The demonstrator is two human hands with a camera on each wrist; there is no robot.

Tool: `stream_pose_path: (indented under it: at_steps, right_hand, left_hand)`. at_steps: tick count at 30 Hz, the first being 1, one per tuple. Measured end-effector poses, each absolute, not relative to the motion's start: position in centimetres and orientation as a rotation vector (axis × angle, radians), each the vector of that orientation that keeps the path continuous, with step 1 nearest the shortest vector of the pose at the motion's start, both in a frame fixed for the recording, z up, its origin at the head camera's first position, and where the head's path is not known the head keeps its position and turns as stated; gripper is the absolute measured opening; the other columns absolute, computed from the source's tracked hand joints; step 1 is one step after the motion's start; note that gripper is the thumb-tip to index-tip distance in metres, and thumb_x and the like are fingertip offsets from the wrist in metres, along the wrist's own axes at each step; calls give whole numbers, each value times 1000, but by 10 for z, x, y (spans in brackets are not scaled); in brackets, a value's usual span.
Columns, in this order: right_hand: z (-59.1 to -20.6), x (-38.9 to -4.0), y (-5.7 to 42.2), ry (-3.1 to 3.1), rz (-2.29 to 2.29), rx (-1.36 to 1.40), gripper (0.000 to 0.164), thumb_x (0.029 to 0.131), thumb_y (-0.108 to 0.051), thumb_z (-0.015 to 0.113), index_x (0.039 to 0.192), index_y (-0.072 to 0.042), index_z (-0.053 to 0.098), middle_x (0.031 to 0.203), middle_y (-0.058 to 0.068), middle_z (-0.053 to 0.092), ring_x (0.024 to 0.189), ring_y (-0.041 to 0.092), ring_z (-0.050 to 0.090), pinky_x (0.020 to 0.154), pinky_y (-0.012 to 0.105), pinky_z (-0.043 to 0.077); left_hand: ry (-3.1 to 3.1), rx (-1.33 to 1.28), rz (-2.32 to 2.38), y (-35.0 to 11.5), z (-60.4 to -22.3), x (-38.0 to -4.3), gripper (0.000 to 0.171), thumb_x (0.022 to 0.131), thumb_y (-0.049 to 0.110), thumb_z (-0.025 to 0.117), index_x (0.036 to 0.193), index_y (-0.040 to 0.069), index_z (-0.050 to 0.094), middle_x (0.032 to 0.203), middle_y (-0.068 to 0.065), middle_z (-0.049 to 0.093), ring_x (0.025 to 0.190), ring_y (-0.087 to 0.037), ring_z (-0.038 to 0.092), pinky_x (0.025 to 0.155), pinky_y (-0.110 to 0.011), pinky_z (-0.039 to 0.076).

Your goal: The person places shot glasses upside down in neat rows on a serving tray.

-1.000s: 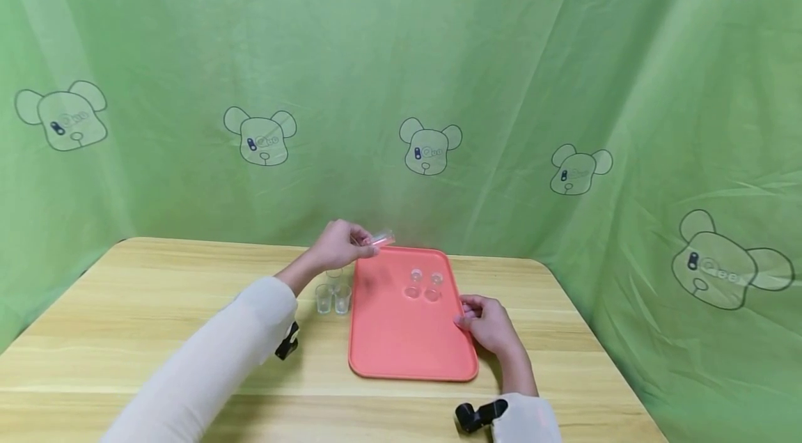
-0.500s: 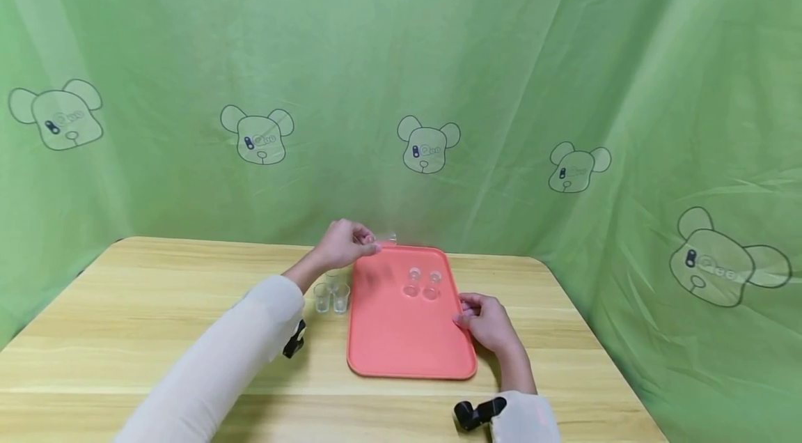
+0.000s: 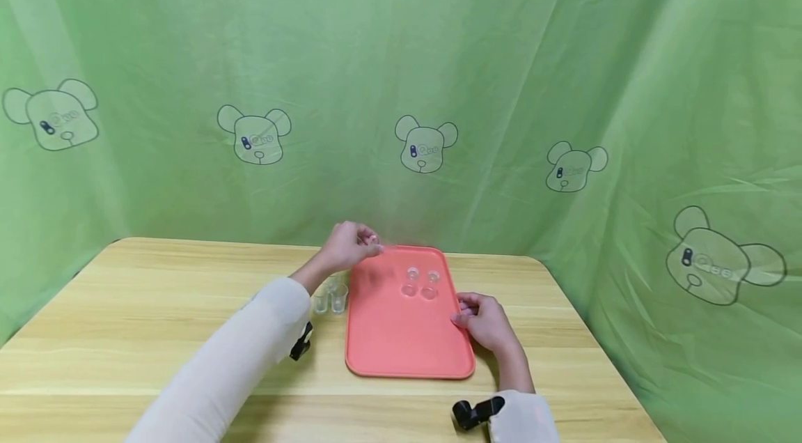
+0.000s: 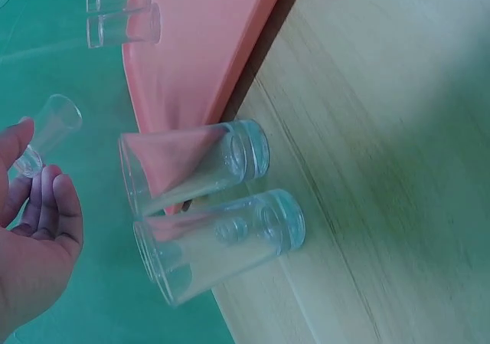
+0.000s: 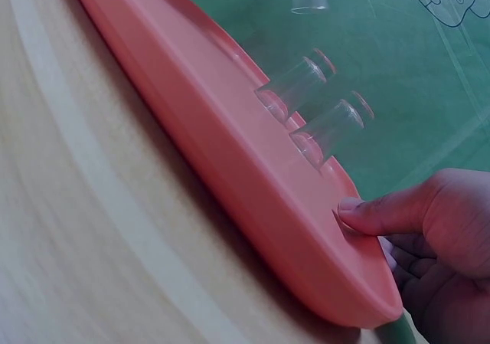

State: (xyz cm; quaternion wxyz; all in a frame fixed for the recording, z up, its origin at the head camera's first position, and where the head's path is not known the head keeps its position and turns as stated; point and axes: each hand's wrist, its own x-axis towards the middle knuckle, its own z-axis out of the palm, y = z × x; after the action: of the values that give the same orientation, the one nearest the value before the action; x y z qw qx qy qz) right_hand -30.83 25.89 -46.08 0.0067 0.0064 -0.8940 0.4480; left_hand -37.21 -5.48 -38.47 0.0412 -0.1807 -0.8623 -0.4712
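Two hands in play, and the left hand (image 3: pixel 347 246) pinches a small clear glass (image 4: pixel 57 123) in its fingers near the far left corner of the coral tray (image 3: pixel 407 345)! The right hand (image 3: pixel 491 324) has its fingers clasping that tray's right rim. Two more glasses (image 5: pixel 331 133) stand on the tray, far right of its middle; upright glasses (image 4: pixel 230 240) sit just left of it on the wood-grain counter (image 3: pixel 156 321). Behind the tray, creased green cloth (image 3: pixel 351 46) hangs, printed with bear-head outlines (image 3: pixel 422 150).

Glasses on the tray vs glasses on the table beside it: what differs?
Pose: the tray glasses stand mouth down; the table glasses stand mouth up. Support: the tray glasses rest on the coral tray, the table glasses on the wooden table. Shared: both are clear and without handles.
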Motion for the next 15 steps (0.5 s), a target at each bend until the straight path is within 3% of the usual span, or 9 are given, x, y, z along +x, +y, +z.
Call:
stream_pose_path:
  at_steps: [15]
  right_hand:
    - [-460,-308,258,-2796,1412,10,43,92,5,68,134,5,61,104,13,66,89,21,60,78,31,54]
  left_hand:
    - [-2679,-602,-1433,-40,-391,-371,20,87,5,78,105,-2,74,89,-5,69,82,-14,63,74,-25,55]
